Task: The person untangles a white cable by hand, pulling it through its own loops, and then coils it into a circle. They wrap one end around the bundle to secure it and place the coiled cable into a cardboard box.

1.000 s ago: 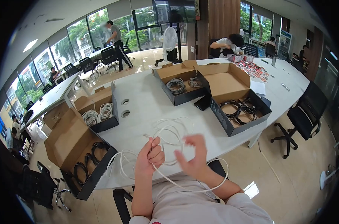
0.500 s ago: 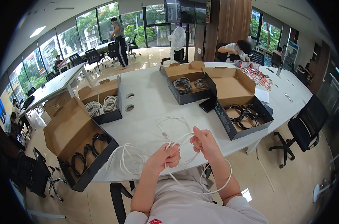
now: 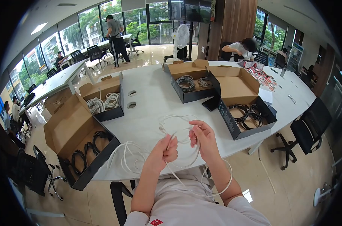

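Observation:
A white network cable (image 3: 231, 175) is gathered in loose loops between my hands, over the near edge of the table. My left hand (image 3: 164, 151) is closed around it, with the clear plug (image 3: 162, 128) showing just above the fingers. My right hand (image 3: 204, 140) has its fingers curled round the side of a loop, thumb and forefinger somewhat apart. One long loop hangs below the table edge, in front of my shirt and right forearm. More white cable (image 3: 127, 154) lies in loose coils on the table, left of my left hand.
Open cardboard boxes stand around: black cables in the left box (image 3: 89, 174) and right box (image 3: 235, 135), white cables in another (image 3: 112, 114), grey cables in the back box (image 3: 190, 98). A black phone (image 3: 210, 104) lies between boxes. A person sits across the table (image 3: 148, 81).
My right hand has turned and its fingers have loosened somewhat. The plug has shifted slightly left and up, and the loop between my hands looks rounder.

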{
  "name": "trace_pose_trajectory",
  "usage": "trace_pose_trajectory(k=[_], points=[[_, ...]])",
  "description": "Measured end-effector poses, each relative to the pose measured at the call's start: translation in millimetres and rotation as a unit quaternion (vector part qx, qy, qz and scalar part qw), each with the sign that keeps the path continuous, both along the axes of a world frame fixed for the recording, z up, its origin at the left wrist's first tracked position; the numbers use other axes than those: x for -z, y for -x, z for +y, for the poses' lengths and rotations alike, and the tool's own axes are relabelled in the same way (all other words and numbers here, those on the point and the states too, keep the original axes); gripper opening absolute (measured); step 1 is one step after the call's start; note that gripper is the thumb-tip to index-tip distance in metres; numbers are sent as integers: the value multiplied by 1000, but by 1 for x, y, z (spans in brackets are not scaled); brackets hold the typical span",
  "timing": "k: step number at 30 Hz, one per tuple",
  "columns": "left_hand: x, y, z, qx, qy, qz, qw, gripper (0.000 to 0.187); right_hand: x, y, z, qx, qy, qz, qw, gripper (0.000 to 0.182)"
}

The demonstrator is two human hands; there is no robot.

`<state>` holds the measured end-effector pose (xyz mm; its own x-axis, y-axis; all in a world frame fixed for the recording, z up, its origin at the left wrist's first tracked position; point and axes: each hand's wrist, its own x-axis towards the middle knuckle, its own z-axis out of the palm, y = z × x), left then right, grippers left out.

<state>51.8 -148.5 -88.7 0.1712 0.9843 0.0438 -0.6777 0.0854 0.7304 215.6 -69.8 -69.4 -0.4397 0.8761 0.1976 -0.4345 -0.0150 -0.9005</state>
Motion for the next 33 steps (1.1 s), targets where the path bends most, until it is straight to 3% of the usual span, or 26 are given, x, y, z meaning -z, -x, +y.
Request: trace_pose_trajectory(k=[3,6,9,12,18,21,27,33], points=[[2,5,5,-6,-54,-109,993,51,5,3,-15,-23,157,21,987,30],[5,3,7,-29,-63,-126,990,53,16,9,-23,-52,233,78,968,36],[8,-9,8,-50,-57,-118,990,51,9,13,-26,-58,254,180,948,37],[10,-21,8,-73,-68,-31,995,47,15,5,-20,-92,257,219,937,38],[9,-18,7,-54,-96,-16,994,43,11,2,-16,-61,267,165,947,31],[4,-17,5,-32,-85,10,996,53,-3,1,-18,-23,285,136,949,25],[10,-10,9,22,-139,-76,987,72,3,4,-15,-2,247,148,958,21],[7,-12,11,22,-134,-74,988,58,4,5,-12,10,240,169,956,21]])
